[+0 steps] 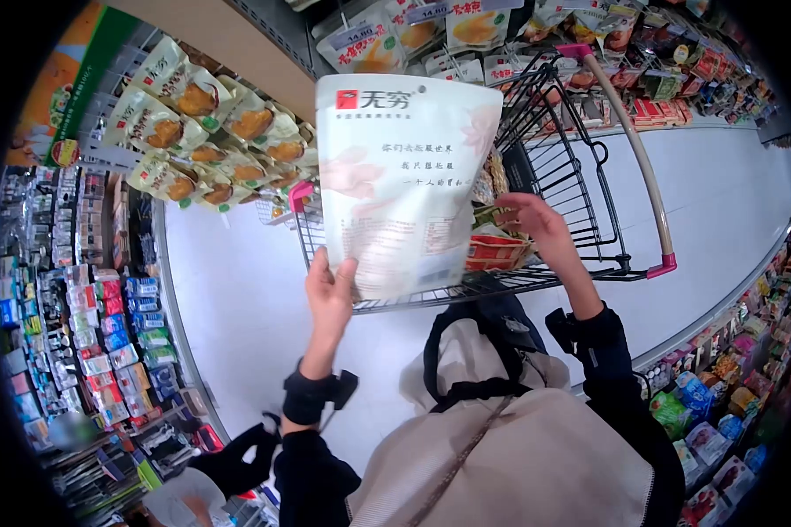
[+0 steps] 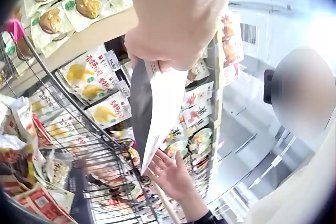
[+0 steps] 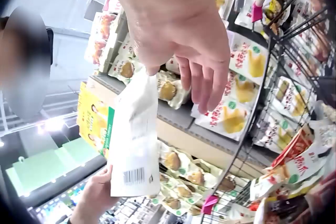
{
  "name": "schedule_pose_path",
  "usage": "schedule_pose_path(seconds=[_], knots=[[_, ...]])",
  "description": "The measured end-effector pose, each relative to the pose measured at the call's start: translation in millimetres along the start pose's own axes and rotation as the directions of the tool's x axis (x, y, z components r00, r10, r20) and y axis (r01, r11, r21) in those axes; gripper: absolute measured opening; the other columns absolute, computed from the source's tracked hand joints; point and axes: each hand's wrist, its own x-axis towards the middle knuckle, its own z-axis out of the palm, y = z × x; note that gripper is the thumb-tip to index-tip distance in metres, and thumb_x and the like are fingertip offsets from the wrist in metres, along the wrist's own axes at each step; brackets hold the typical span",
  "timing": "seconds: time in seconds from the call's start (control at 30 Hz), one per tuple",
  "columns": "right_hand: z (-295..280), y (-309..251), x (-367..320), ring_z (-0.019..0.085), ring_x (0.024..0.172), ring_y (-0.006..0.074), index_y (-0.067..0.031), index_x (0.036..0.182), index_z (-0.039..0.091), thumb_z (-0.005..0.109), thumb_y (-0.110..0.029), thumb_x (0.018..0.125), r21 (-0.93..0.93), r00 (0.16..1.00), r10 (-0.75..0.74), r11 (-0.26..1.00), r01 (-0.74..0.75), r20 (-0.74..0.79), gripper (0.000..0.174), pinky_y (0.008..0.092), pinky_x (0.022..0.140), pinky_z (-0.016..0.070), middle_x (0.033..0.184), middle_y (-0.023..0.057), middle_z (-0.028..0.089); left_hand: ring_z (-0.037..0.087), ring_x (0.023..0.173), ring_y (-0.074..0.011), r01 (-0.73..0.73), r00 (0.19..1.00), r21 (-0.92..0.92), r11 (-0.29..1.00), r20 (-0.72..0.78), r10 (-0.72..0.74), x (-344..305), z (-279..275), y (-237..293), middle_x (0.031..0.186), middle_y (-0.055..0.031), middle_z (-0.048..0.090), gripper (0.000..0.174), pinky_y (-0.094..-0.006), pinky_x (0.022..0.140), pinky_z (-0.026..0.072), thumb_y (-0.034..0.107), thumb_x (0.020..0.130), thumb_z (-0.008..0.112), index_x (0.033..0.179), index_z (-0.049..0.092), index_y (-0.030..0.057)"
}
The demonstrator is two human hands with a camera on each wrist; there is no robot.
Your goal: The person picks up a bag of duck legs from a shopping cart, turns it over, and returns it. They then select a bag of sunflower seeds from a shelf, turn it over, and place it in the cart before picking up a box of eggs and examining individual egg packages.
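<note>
A large pale bag with a red logo and printed text [image 1: 404,184] stands upright before the person, above the cart's near left part. The left hand [image 1: 330,285] grips its lower left edge, thumb on the printed side; the left wrist view shows this hand [image 2: 165,45] pinching the bag's edge [image 2: 168,98]. Right of the bag, the right hand [image 1: 540,230] is held up with relaxed, parted fingers. In the right wrist view the right hand's [image 3: 181,40] thumb is at the bag's edge [image 3: 135,140]; whether it touches cannot be told.
Behind the bag, a black wire shopping cart [image 1: 580,176] holds several packages, one red [image 1: 497,253]. Hanging food packs [image 1: 193,97] line the shelf at upper left. More stocked shelves stand at left and lower right. Another person's dark sleeve [image 1: 237,461] shows at lower left.
</note>
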Motion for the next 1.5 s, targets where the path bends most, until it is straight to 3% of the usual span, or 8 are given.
schedule_pose_path(seconds=[0.1,0.33,0.53,0.57,0.77,0.87,1.23,1.5], knots=[[29,-19,-4,0.051,0.099,0.0178,0.0008,0.119,0.037,0.043,-0.006,0.086,-0.086,0.996,0.029,0.996,-0.022,0.087,0.035,0.0304,0.084,0.0418,0.108,0.0102,0.052,0.053,0.085,-0.0090,-0.013,1.000,-0.159,0.987,0.014,0.016,-7,13,5,0.098,-0.0074,0.057,0.022,-0.0214,0.077,0.0406,0.008,0.084,0.051,0.103,0.047,-0.0028],[50,-44,-22,0.052,0.092,0.0122,0.0015,0.114,0.039,0.053,-0.006,0.082,0.116,0.999,-0.004,0.993,0.000,0.033,0.035,0.0243,0.079,0.0425,0.101,0.0070,0.053,0.053,0.088,-0.0107,-0.015,0.999,-0.234,0.972,0.033,0.023,-18,30,16,0.103,-0.0091,0.056,0.031,-0.0224,0.079,0.0406,0.005,0.084,0.049,0.113,0.043,-0.0044],[36,-46,-28,0.055,0.078,0.0076,0.0013,0.107,0.044,0.056,-0.007,0.080,0.001,1.000,-0.010,1.000,0.010,-0.021,0.031,0.0192,0.063,0.0432,0.088,0.0042,0.057,0.054,0.088,-0.0108,-0.014,0.998,-0.272,0.962,0.049,0.028,-22,45,21,0.103,-0.0091,0.056,0.030,-0.0221,0.078,0.0415,0.004,0.084,0.049,0.112,0.044,-0.0041],[33,-53,-31,0.054,0.084,0.0098,-0.0006,0.108,0.043,0.054,-0.006,0.080,0.044,1.000,0.024,0.999,-0.024,0.016,0.031,0.0224,0.072,0.0439,0.093,0.0054,0.057,0.054,0.088,-0.0107,-0.020,0.998,-0.277,0.961,0.049,0.035,-24,48,23,0.102,-0.0090,0.057,0.030,-0.0220,0.078,0.0416,0.004,0.084,0.049,0.112,0.044,-0.0040],[17,-76,-44,0.055,0.085,0.0100,0.0012,0.110,0.043,0.055,-0.008,0.080,0.088,0.999,0.038,0.995,-0.037,-0.013,0.033,0.0211,0.073,0.0433,0.097,0.0072,0.058,0.054,0.086,-0.0105,0.012,0.998,-0.339,0.941,0.058,0.008,-31,74,37,0.101,-0.0086,0.057,0.026,-0.0218,0.076,0.0424,0.005,0.084,0.049,0.109,0.046,-0.0035],[8,-86,-52,0.057,0.074,0.0087,0.0035,0.109,0.042,0.054,-0.007,0.081,0.176,0.999,0.013,0.984,-0.004,-0.051,0.032,0.0197,0.059,0.0456,0.090,0.0077,0.060,0.054,0.086,-0.0103,0.056,0.996,-0.375,0.925,0.083,-0.026,-38,90,46,0.102,-0.0087,0.057,0.025,-0.0218,0.076,0.0426,0.005,0.085,0.048,0.108,0.046,-0.0034],[-29,-112,-84,0.054,0.090,0.0106,0.0058,0.112,0.041,0.054,-0.006,0.081,0.306,1.000,0.011,0.952,-0.019,0.026,0.036,0.0218,0.077,0.0438,0.103,0.0113,0.056,0.054,0.092,-0.0117,0.095,0.994,-0.408,0.908,0.089,-0.063,-72,132,65,0.108,-0.0096,0.054,0.033,-0.0238,0.081,0.0423,0.008,0.086,0.046,0.117,0.041,-0.0032],[-38,-126,-100,0.054,0.090,0.0110,0.0060,0.113,0.041,0.051,-0.006,0.082,0.333,0.997,-0.007,0.943,-0.018,0.072,0.035,0.0216,0.077,0.0431,0.103,0.0118,0.055,0.054,0.094,-0.0136,0.116,0.992,-0.459,0.881,0.100,-0.079,-101,147,70,0.108,-0.0103,0.054,0.032,-0.0257,0.081,0.0434,0.015,0.088,0.045,0.114,0.042,-0.0026]])
